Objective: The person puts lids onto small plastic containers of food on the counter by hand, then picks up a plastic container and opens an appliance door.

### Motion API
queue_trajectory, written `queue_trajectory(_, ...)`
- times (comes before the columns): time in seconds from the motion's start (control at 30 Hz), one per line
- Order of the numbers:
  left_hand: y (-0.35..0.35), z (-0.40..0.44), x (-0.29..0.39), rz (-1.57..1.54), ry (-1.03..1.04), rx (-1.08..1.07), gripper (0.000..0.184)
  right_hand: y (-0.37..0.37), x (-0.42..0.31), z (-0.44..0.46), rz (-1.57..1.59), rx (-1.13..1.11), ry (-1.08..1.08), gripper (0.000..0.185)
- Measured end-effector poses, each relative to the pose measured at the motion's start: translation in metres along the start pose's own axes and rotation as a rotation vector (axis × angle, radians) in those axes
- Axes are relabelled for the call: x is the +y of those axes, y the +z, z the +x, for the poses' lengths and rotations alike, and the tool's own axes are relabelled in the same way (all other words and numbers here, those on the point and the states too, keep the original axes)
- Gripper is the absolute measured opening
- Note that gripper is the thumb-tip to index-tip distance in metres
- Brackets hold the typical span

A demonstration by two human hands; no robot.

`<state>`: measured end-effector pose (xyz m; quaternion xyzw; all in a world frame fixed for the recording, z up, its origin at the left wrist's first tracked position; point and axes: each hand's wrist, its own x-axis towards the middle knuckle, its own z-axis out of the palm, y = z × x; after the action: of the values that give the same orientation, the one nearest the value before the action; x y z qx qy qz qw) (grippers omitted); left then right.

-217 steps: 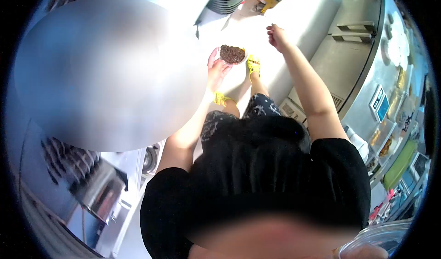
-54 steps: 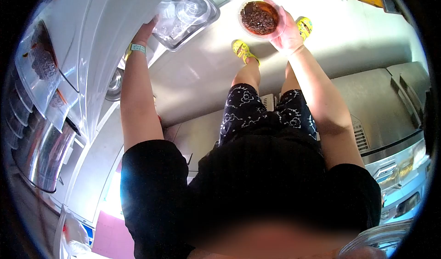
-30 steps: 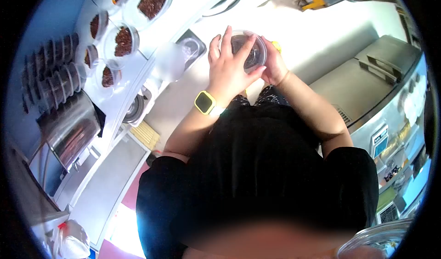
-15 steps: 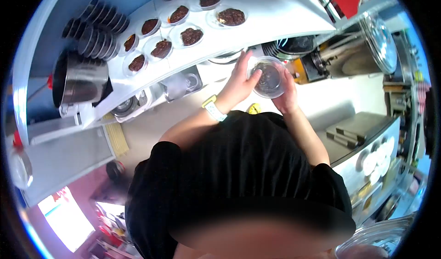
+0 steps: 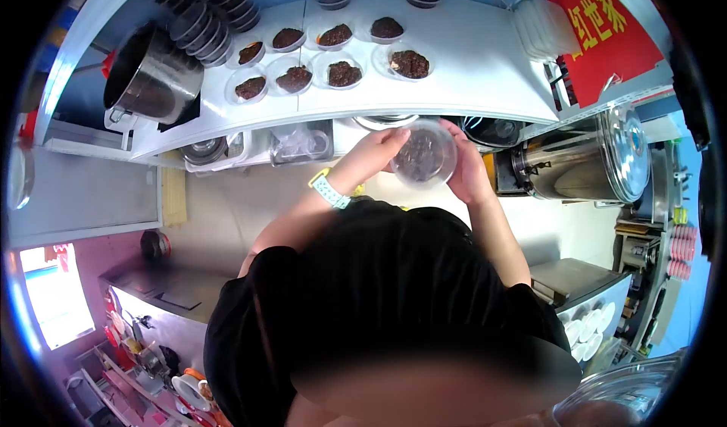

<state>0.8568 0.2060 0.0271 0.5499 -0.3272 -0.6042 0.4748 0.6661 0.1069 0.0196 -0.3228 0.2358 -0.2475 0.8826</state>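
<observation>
A round clear container with dark food showing through its translucent top is held between both hands, in front of my chest. My left hand grips its left edge, thumb over the rim, with a watch strap at the wrist. My right hand holds the right side, its fingers behind and beside the rim. Beyond the hands, several clear containers of dark food, one of them a bowl at the right end, stand in two rows on a white shelf.
Stacked black containers and a metal pot are at the shelf's left. Stacked clear lids stand at its right. Below the shelf is a grey tray of clear plastic items; a large steel pot is at the right.
The view has swung towards the white shelf, bringing its rows fully into sight. The left hand came from the tray onto the container, which both hands now hold, its top covered.
</observation>
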Motion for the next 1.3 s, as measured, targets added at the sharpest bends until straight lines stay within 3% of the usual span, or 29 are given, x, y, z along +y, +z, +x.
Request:
queue_trajectory(0.1, -0.01, 0.008, -0.002, 0.186, 0.091, -0.039, 0.047, 0.017, -0.011, 0.007, -0.239, -0.025, 0.042, 0.042)
queue_trajectory(0.17, -0.014, 0.008, 0.017, 0.115, -0.088, -0.166, 0.049, 0.018, -0.011, 0.012, -0.21, -0.056, 0.14, 0.042)
queue_trajectory(0.3, -0.011, 0.02, 0.02, -0.043, -0.098, -0.161, 0.052, 0.001, 0.005, 0.026, -0.15, 0.094, -0.019, 0.041)
queue_trajectory(0.37, 0.0, 0.014, 0.015, -0.18, -0.087, 0.046, 0.054, -0.001, 0.004, 0.03, -0.133, 0.176, -0.124, 0.041)
queue_trajectory(0.43, -0.001, 0.017, 0.015, -0.178, -0.055, 0.03, 0.052, 0.005, -0.001, 0.029, -0.178, 0.202, -0.246, 0.04)
queue_trajectory(0.5, -0.01, 0.024, 0.021, 0.06, 0.009, -0.037, 0.051, 0.017, -0.017, 0.029, -0.076, 0.184, -0.153, 0.041)
queue_trajectory(0.57, -0.019, 0.043, 0.02, 0.083, 0.055, -0.117, 0.052, 0.035, -0.035, 0.024, -0.155, 0.163, 0.011, 0.04)
queue_trajectory(0.6, -0.021, 0.047, 0.028, 0.113, -0.009, -0.157, 0.052, 0.015, -0.028, 0.032, -0.318, 0.13, -0.038, 0.041)
queue_trajectory(0.63, -0.023, 0.048, 0.033, 0.142, -0.074, -0.194, 0.052, 0.024, -0.03, 0.033, -0.158, 0.166, 0.041, 0.042)
queue_trajectory(0.7, -0.012, 0.04, 0.044, 0.021, 0.062, -0.055, 0.055, 0.015, -0.019, 0.041, -0.116, 0.235, -0.099, 0.042)
queue_trajectory(0.77, -0.009, 0.052, 0.021, 0.003, 0.045, -0.199, 0.056, 0.004, -0.007, 0.051, -0.129, 0.354, -0.345, 0.043)
queue_trajectory(0.83, -0.004, 0.053, 0.015, 0.098, 0.012, -0.202, 0.055, 0.014, -0.007, 0.051, -0.136, 0.336, -0.379, 0.047)
queue_trajectory(0.9, -0.007, 0.06, 0.02, -0.082, 0.103, -0.141, 0.049, 0.028, -0.025, 0.04, -0.039, 0.324, -0.217, 0.052)
queue_trajectory(1.03, -0.023, 0.069, 0.045, 0.079, -0.038, -0.327, 0.052, 0.015, -0.035, 0.041, -0.126, 0.313, -0.113, 0.05)
queue_trajectory(1.23, -0.004, 0.061, 0.031, -0.079, 0.056, -0.294, 0.047, 0.011, -0.014, 0.055, -0.079, 0.442, -0.417, 0.048)
queue_trajectory(1.3, -0.013, 0.073, 0.033, -0.103, 0.009, -0.319, 0.047, 0.011, -0.029, 0.048, 0.14, 0.353, -0.275, 0.048)
